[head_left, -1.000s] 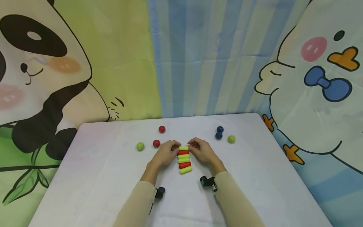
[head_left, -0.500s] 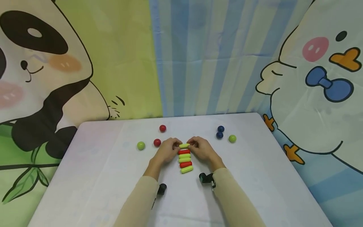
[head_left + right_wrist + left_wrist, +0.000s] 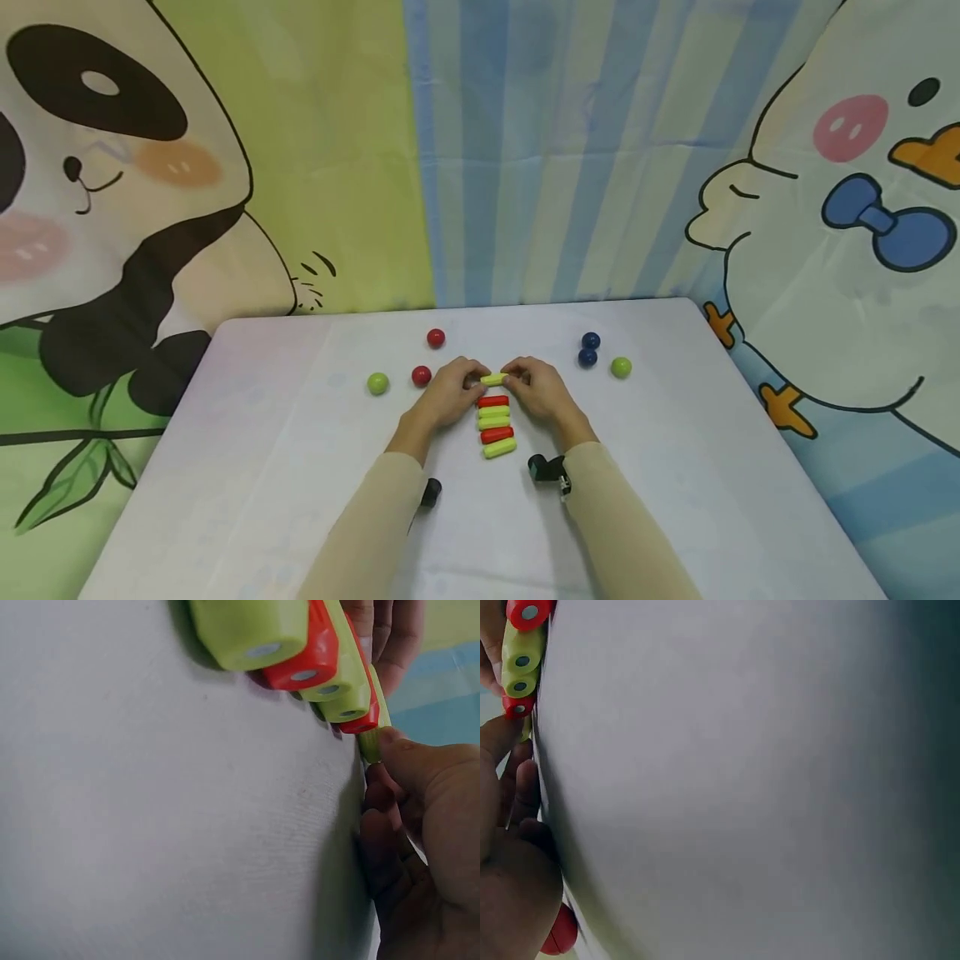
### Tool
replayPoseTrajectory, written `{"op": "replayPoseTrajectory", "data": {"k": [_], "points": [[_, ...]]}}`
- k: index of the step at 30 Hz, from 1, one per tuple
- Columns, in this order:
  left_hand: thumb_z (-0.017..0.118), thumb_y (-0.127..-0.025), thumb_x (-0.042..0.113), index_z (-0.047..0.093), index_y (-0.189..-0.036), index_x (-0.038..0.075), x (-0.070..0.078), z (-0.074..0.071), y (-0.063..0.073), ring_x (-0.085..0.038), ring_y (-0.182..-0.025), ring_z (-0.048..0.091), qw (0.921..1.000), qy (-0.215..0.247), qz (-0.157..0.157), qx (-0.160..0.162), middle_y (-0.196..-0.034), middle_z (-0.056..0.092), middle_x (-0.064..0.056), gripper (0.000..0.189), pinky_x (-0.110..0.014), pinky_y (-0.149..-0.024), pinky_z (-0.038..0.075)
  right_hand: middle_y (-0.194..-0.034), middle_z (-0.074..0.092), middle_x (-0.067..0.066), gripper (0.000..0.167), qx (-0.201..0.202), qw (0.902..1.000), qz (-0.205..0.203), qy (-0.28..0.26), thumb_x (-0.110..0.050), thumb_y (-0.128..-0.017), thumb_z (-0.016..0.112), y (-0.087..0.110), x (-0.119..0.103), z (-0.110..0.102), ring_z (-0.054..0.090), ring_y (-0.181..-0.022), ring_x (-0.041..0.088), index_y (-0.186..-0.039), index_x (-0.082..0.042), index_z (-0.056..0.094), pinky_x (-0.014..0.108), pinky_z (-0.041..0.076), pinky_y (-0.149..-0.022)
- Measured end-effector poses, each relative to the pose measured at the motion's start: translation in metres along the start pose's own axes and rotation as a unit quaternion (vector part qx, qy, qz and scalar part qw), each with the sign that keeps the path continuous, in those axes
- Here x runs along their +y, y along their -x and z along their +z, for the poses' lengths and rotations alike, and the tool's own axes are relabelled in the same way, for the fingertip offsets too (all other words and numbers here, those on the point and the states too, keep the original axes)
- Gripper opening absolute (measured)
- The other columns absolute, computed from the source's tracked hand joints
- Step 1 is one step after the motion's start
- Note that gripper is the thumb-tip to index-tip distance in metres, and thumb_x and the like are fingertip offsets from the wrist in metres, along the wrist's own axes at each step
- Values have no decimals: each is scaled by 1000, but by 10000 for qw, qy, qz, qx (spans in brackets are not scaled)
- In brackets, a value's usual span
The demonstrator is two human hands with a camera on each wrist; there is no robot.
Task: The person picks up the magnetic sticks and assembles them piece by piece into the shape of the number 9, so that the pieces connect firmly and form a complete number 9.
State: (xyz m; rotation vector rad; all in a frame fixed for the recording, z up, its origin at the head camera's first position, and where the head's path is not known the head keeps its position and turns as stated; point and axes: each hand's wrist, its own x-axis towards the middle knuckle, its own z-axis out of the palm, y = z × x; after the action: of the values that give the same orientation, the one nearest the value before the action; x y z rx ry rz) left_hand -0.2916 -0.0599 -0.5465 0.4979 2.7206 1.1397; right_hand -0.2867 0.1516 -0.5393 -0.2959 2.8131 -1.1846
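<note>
In the head view both hands meet at the far end of a row of short magnetic rods. A yellow-green rod lies crosswise between them, apart from the row. My left hand pinches its left end and my right hand pinches the right end with thumb and fingers. Nearer me the row runs red rod, two yellow-green rods, another red rod, then a slightly slanted yellow-green rod. Round metal discs show in the rods' ends in both wrist views.
Two red balls and a green ball lie left of the hands. To the right sit two dark blue balls, touching, and another green ball. A printed cloth hangs behind the white table.
Both hands have moved the farthest yellow-green rod away from me, opening a gap to the red rod behind it. The head view has shifted slightly; the balls lie as before.
</note>
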Motion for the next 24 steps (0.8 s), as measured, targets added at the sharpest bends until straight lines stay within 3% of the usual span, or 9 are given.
{"op": "replayPoseTrajectory", "data": {"k": [5,15,24], "points": [[69,-99,22,68,-126,20,3,-1,-3,-19,-101,55,9999,-80,-18,-65,-113,63,-1,26,-37,-94,48,-98,67,-1,17,148,9998,72,124,-23,-100,68,-1,2,1,54,-81,17,-116,-17,73,33,45,-77],[69,-99,19,69,-125,22,7,-7,-6,-19,-99,54,9994,-216,-129,249,-110,62,-1,26,-37,-93,47,-104,68,2,19,279,9995,115,-27,-24,-100,68,-3,-10,-1,56,-86,20,-117,-17,73,36,47,-80],[68,-100,19,69,-124,22,5,5,0,-20,-102,56,9993,-21,-333,187,-112,62,0,25,-40,-97,48,-101,63,2,26,27,9988,-147,460,-23,-99,67,6,-6,1,53,-81,17,-123,-13,69,33,46,-73]]}}
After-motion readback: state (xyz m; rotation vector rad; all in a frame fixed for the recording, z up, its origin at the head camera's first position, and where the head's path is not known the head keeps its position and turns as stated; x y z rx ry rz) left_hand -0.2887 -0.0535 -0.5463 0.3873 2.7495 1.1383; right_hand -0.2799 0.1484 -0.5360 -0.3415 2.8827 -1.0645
